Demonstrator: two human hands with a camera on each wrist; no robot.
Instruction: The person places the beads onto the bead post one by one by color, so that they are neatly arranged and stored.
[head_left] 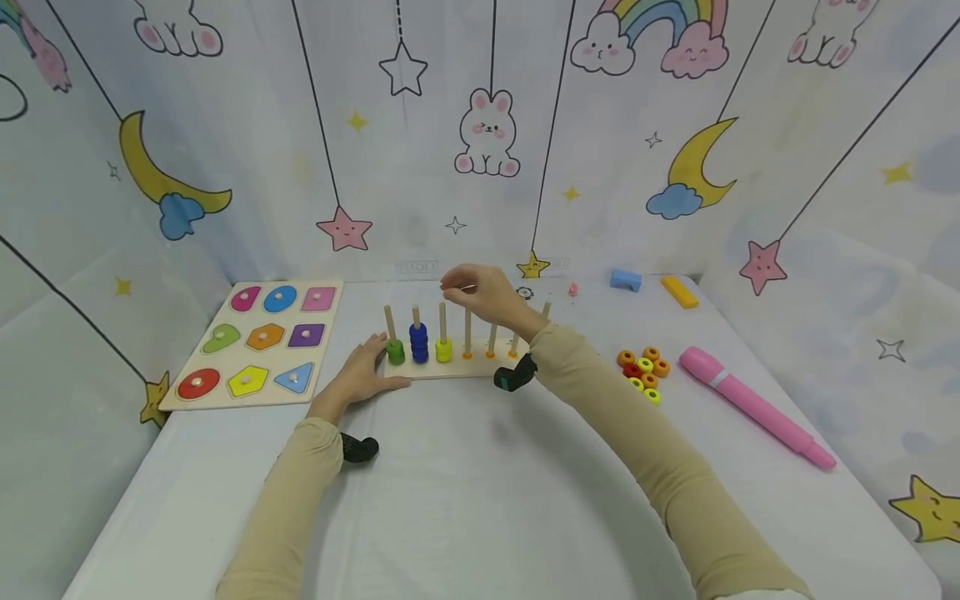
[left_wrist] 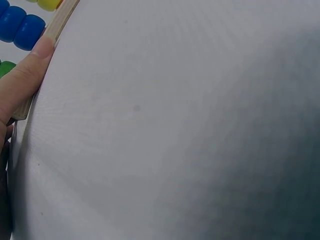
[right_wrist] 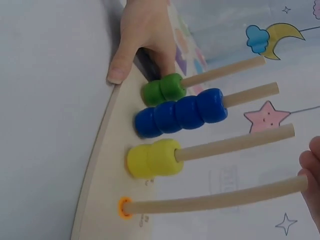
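Note:
A wooden peg stacker (head_left: 457, 369) stands on the white table, its upright pegs in a row. Green beads (right_wrist: 164, 89) sit on the end peg, several blue beads (right_wrist: 180, 114) on the second and two yellow beads (right_wrist: 155, 158) on the third. My left hand (head_left: 363, 372) grips the left end of the base, thumb along the front edge and fingers round the far side. Above the pegs is my right hand (head_left: 487, 296), fingers loosely bent with no bead showing between them. In the right wrist view its fingertips (right_wrist: 311, 161) are right by the fourth peg's tip.
A shape puzzle board (head_left: 255, 346) lies at the left. Right of the stacker are loose orange, red and yellow beads (head_left: 643, 367) and a pink marker-shaped toy (head_left: 757, 408). Blue (head_left: 626, 280) and yellow blocks (head_left: 679, 292) lie at the back, before the patterned curtain (head_left: 420, 167).

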